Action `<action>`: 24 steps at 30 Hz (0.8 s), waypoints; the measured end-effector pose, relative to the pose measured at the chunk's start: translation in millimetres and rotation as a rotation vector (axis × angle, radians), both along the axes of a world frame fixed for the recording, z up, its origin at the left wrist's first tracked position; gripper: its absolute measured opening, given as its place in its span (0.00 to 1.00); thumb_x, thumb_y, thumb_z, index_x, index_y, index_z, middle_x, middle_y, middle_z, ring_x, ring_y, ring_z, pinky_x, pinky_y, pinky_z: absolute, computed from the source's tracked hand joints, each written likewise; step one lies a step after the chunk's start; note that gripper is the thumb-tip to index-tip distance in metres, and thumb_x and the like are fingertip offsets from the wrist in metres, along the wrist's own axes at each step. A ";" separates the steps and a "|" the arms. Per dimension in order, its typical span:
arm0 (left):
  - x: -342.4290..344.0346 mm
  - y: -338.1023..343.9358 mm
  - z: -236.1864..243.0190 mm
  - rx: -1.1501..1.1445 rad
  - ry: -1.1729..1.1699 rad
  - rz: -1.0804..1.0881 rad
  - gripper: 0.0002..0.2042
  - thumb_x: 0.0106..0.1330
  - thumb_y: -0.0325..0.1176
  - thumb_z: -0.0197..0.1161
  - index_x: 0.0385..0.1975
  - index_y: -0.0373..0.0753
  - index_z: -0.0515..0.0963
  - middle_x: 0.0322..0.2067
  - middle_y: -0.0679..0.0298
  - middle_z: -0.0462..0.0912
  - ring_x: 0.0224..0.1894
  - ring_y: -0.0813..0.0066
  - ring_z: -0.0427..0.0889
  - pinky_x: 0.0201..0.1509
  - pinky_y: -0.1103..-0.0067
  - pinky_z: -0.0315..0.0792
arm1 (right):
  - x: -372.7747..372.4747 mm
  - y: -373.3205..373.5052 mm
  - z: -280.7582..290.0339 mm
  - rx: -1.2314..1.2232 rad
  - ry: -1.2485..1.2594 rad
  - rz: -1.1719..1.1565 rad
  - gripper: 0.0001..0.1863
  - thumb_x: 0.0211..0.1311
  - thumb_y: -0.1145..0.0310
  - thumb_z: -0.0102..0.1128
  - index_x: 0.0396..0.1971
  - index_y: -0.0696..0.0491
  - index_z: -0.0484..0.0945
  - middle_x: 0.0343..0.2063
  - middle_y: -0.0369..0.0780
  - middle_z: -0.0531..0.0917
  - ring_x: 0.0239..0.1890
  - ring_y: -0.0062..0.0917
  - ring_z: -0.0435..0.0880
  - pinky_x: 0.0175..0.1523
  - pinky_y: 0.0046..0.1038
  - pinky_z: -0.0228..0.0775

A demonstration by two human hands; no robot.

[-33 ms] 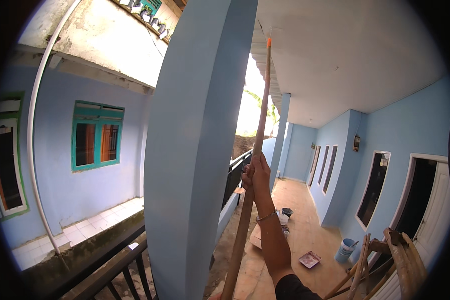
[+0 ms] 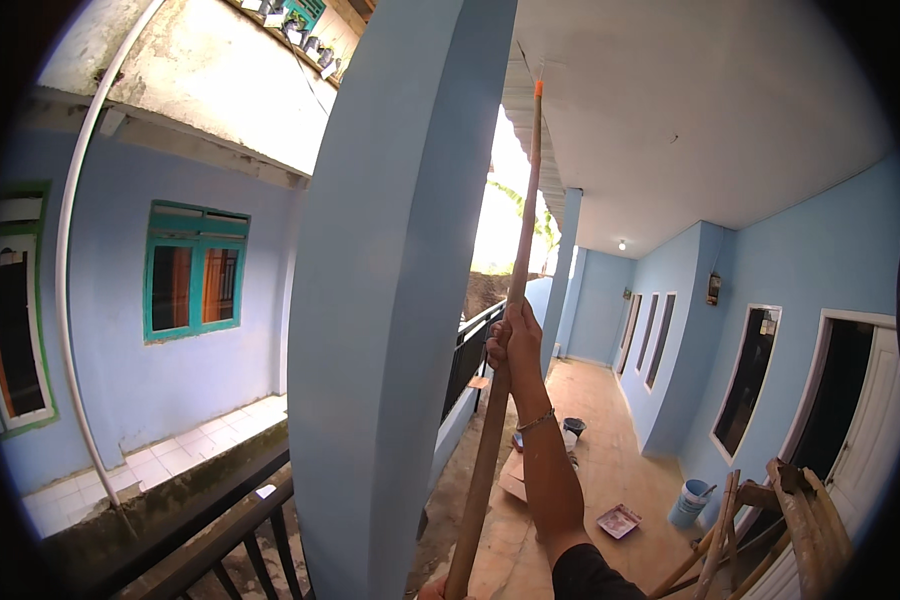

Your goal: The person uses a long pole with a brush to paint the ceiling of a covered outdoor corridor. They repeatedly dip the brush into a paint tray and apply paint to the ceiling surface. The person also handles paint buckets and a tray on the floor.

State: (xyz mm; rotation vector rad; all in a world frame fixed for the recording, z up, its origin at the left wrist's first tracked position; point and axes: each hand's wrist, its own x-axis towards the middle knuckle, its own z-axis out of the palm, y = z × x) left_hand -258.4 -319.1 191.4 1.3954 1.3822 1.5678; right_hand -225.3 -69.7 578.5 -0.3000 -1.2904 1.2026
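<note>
Okay, nearest first: your left hand [image 2: 432,590] barely shows at the lower edge, beside the low end of the wooden pole [image 2: 478,478]; too cropped to tell its grip. Your right hand [image 2: 515,335] is wrapped firmly around the pole higher up, bracelet [image 2: 537,420] on that wrist. Pole leans slightly, just right of the blue pillar [image 2: 370,300], orange tip [image 2: 538,88] up toward the ceiling [image 2: 710,90]; can't tell if it touches. Black railing [image 2: 240,530] at your lower left, wooden frame [image 2: 805,520] at lower right. Beyond, on the tiled floor [image 2: 620,460], you've got a stained tray [image 2: 620,521], a light blue bucket [image 2: 687,508] near the wall, then a smaller black bucket [image 2: 576,432]. Farther off: green-framed window [image 2: 197,270] left, small bright lamp [image 2: 622,245] overhead.
</note>
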 end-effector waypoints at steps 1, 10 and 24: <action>1.0 4.1 27.3 -0.074 -0.053 -0.082 0.11 0.58 0.31 0.67 0.37 0.34 0.76 0.20 0.64 0.77 0.18 0.74 0.75 0.20 0.73 0.70 | 3.6 7.8 7.5 0.064 -0.011 0.010 0.16 0.80 0.56 0.45 0.61 0.44 0.67 0.20 0.32 0.71 0.10 0.15 0.65 0.11 0.20 0.57; -18.2 -23.6 10.1 -0.124 -0.043 -0.100 0.09 0.61 0.30 0.68 0.34 0.35 0.74 0.18 0.65 0.75 0.16 0.76 0.73 0.18 0.74 0.69 | -3.3 -56.6 -25.3 0.081 -0.045 0.052 0.27 0.80 0.56 0.44 0.73 0.40 0.53 0.22 0.33 0.71 0.11 0.13 0.67 0.12 0.19 0.63; -20.2 -62.6 -115.3 -0.185 0.199 -0.022 0.21 0.61 0.36 0.69 0.52 0.37 0.73 0.40 0.56 0.79 0.40 0.65 0.77 0.45 0.68 0.72 | -6.6 -97.4 -51.9 0.134 -0.023 0.089 0.29 0.80 0.58 0.44 0.75 0.43 0.50 0.23 0.34 0.72 0.11 0.13 0.68 0.11 0.18 0.63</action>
